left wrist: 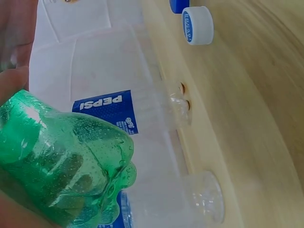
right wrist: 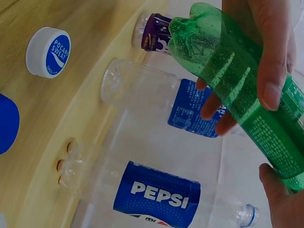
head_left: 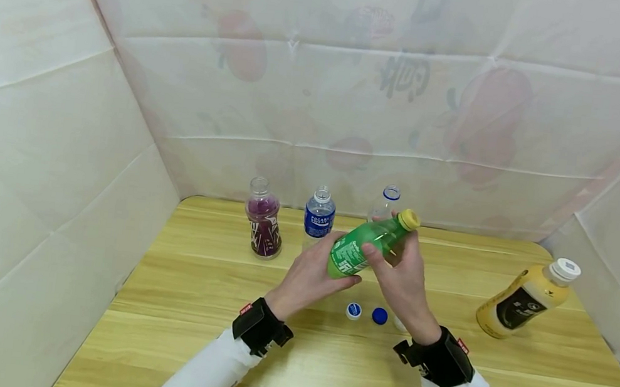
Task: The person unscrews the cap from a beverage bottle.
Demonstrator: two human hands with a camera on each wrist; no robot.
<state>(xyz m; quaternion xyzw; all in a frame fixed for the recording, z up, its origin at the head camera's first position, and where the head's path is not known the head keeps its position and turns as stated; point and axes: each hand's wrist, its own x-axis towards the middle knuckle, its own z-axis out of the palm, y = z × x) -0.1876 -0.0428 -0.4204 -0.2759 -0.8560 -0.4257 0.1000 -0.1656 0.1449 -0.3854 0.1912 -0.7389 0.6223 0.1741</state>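
Both hands hold a green Sprite bottle [head_left: 350, 254] above the table, tilted with its yellow cap [head_left: 409, 220] up and to the right. Low on the bottle, the left hand [head_left: 307, 272] grips it around the base end. The right hand [head_left: 404, 285] holds the upper part, thumb on the near side; its other fingers are mostly hidden behind the bottle. In the left wrist view the clear green base [left wrist: 71, 161] shows droplets inside. Below the hands lie a white Pocari Sweat cap [head_left: 353, 311], a blue cap [head_left: 379, 316] and a white cap [head_left: 400, 323] partly covered by the right wrist.
Uncapped bottles stand along the back: one with a purple label [head_left: 263, 226], a Pocari Sweat bottle [head_left: 319, 220] and a Pepsi bottle [right wrist: 156, 194]. At the right is a yellow drink bottle [head_left: 522, 304] with a white cap. Sheeted walls [head_left: 297, 104] enclose the wooden table [head_left: 173, 305].
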